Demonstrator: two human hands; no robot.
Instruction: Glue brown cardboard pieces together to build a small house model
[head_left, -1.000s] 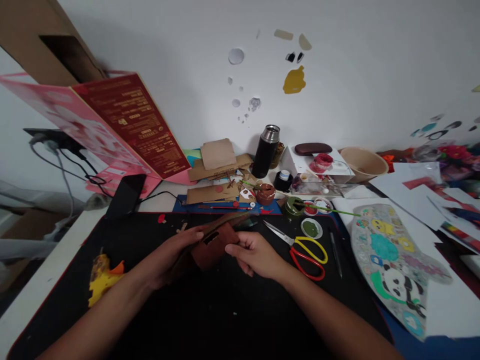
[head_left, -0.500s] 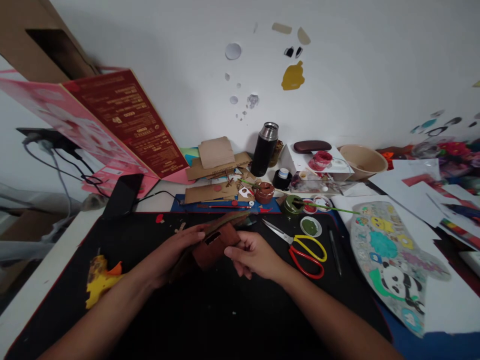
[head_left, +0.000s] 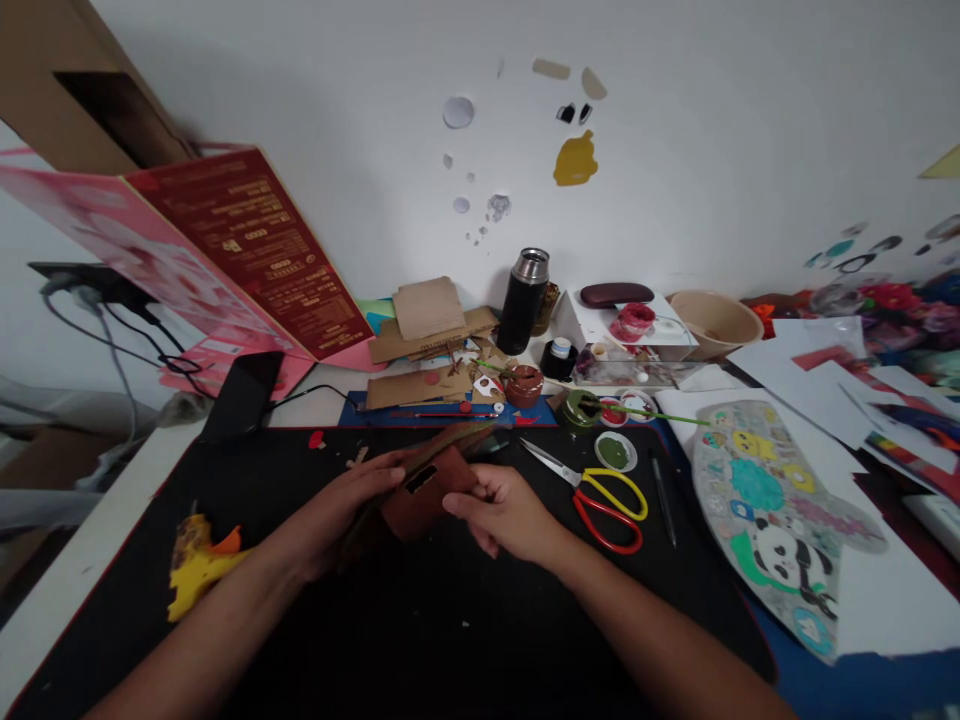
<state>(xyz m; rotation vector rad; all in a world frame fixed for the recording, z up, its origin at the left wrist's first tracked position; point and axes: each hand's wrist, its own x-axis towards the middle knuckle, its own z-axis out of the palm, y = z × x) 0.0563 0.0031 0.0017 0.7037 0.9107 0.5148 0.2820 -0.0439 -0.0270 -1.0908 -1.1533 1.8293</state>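
Above the black mat, both hands hold a small reddish-brown painted cardboard model (head_left: 427,500) with a rectangular cut-out in its side. A flat greenish-brown panel runs along its upper left edge. My left hand (head_left: 367,495) grips the model from the left, fingers lying over the panel and the thumb hidden. Pinched between thumb and fingers of my right hand (head_left: 506,510) is the model's right edge. To the right of that hand lie scissors (head_left: 592,490) with one yellow and one red handle. A yellow glue gun (head_left: 196,565) lies beside my left forearm.
Behind the mat (head_left: 420,660) stand a black thermos (head_left: 521,305), a brown paint jar (head_left: 523,385) and a green paint jar (head_left: 580,408) with a brush across it. A green-stained lid (head_left: 615,452) and a black pen (head_left: 662,498) lie at right. A phone (head_left: 244,395) rests at left.
The whole view has shifted slightly, so things appear a little further left. Both hands keep hold of the cardboard model, its position nearly unchanged.
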